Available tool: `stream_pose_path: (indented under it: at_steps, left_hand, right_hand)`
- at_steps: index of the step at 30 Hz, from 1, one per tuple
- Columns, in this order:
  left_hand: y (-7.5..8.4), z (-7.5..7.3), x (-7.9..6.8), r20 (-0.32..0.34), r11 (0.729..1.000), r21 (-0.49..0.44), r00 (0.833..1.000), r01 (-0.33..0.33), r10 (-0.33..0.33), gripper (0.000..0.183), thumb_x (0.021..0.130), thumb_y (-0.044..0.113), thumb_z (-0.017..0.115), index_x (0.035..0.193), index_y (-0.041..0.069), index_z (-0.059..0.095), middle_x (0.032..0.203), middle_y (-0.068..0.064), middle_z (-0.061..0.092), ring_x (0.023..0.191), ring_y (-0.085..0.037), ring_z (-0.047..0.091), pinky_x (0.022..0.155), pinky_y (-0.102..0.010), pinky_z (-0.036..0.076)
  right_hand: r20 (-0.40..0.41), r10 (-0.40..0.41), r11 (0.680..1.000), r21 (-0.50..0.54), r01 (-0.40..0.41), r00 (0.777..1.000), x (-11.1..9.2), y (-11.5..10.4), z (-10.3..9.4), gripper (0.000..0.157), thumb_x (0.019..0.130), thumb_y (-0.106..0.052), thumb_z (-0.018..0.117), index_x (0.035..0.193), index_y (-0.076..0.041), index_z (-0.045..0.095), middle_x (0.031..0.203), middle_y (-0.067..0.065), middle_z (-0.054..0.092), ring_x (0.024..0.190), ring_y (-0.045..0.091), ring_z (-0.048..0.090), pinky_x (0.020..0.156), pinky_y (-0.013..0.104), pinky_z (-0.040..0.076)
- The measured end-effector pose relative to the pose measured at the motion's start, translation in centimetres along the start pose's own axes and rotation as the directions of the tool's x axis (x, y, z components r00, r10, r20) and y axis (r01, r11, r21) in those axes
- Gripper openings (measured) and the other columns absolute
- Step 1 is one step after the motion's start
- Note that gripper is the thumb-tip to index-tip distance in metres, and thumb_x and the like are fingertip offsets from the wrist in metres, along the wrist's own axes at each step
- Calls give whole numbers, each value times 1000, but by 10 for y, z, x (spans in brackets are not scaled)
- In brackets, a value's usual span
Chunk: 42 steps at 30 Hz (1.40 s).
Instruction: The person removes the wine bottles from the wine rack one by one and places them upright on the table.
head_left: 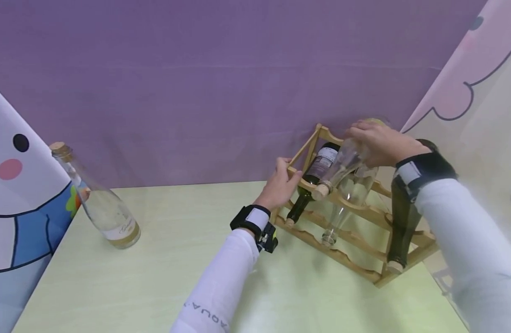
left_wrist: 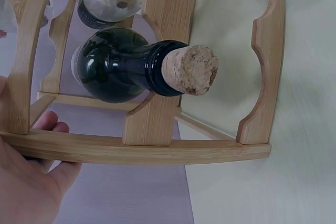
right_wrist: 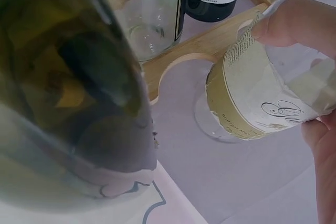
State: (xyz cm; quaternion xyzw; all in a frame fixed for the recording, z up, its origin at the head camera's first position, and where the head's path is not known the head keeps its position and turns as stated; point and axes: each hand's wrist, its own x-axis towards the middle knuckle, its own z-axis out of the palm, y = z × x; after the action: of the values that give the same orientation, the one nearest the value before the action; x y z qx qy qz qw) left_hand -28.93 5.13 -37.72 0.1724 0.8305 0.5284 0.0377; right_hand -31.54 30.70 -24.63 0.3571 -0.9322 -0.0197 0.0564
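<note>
A wooden wine rack (head_left: 347, 261) stands at the right of the table. My left hand (head_left: 278, 187) grips the left end of its frame, fingers and thumb around the wood in the left wrist view. With my right hand (head_left: 380, 141) I hold a clear corked bottle (head_left: 340, 162) near its labelled base (right_wrist: 262, 87). Its neck tilts down to the left, over the rack's upper rail. Beside it a green bottle (head_left: 322, 162) lies in the rack, cork (left_wrist: 190, 70) toward the front. Another clear bottle (head_left: 355, 189) and a dark bottle (head_left: 403, 222) also rest there.
A clear corked bottle (head_left: 109, 212) with a pale label stands upright on the left of the pale table (head_left: 176, 259). A purple backdrop (head_left: 197, 115) rises behind the table, with cartoon-printed panels on both sides.
</note>
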Motion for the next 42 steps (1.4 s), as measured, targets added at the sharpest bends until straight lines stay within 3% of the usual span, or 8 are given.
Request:
stream_pose_path:
  at_steps: [5, 13, 19, 24, 29, 33, 37, 42]
  left_hand:
    - [-1, -2, 0, 23, 1000, -11, 1000, -9, 9, 54, 103, 32, 41, 145, 7, 18, 101, -13, 50, 62, -18, 42, 56, -27, 38]
    - [0, -7, -1, -13, 1000, 22, 1000, 4, -4, 54, 101, 34, 46, 144, 9, 25, 148, -20, 43, 46, -13, 37, 45, -24, 37]
    - [-1, -8, 0, -20, 1000, -7, 1000, -4, 4, 55, 99, 34, 51, 143, 8, 30, 142, -19, 49, 47, -11, 38, 45, -23, 37]
    - [0, -7, 1, -70, 1000, 18, 997, 14, -13, 57, 96, 37, 57, 143, 12, 37, 134, -15, 58, 51, -16, 47, 46, -25, 41]
    - [-4, -7, -1, -74, 999, 25, 996, 41, -39, 64, 93, 46, 58, 144, 13, 39, 135, -14, 56, 89, -23, 61, 71, -36, 54]
    - [-12, -13, -7, -48, 997, -39, 996, 71, -73, 78, 87, 57, 59, 147, 15, 34, 136, -14, 54, 117, -26, 54, 95, -48, 50]
    - [-27, -23, -15, -54, 992, -90, 994, 90, -95, 83, 84, 63, 59, 148, 19, 33, 136, -13, 54, 123, -26, 50, 102, -50, 45]
    - [-47, -30, -25, -63, 994, -54, 993, 91, -95, 78, 86, 60, 57, 147, 15, 35, 135, -14, 56, 122, -27, 51, 103, -48, 45]
  right_hand:
    - [60, 57, 998, 27, -58, 997, -3, -2, -2, 80, 57, 6, 80, 131, 0, 51, 136, 34, 49, 128, 51, 37, 105, 71, 30]
    - [59, 58, 997, 48, -61, 997, -5, -8, -5, 80, 59, 5, 80, 133, 1, 50, 140, 35, 44, 131, 51, 34, 105, 71, 30]
    - [54, 64, 997, 46, -66, 997, -1, -12, -6, 79, 60, 7, 77, 133, 2, 48, 141, 35, 43, 131, 51, 34, 104, 71, 32]
    - [44, 55, 998, 39, -57, 997, 3, -12, -8, 76, 62, 8, 76, 132, 3, 49, 139, 34, 46, 132, 51, 34, 105, 69, 32]
    - [49, 54, 998, 41, -56, 997, 5, -14, -10, 76, 63, 9, 76, 133, 1, 49, 141, 33, 45, 134, 50, 32, 105, 69, 32]
    - [47, 62, 997, 39, -64, 997, 6, -15, -11, 77, 64, 7, 77, 135, 0, 48, 143, 32, 43, 135, 49, 31, 104, 70, 32]
    - [55, 74, 996, 44, -77, 996, 10, -16, -10, 76, 65, 7, 75, 136, -2, 48, 145, 31, 42, 136, 48, 30, 103, 70, 34]
    - [85, 104, 993, 38, -107, 991, 13, -18, -8, 75, 69, 9, 72, 138, -3, 46, 147, 30, 39, 137, 48, 29, 104, 69, 33]
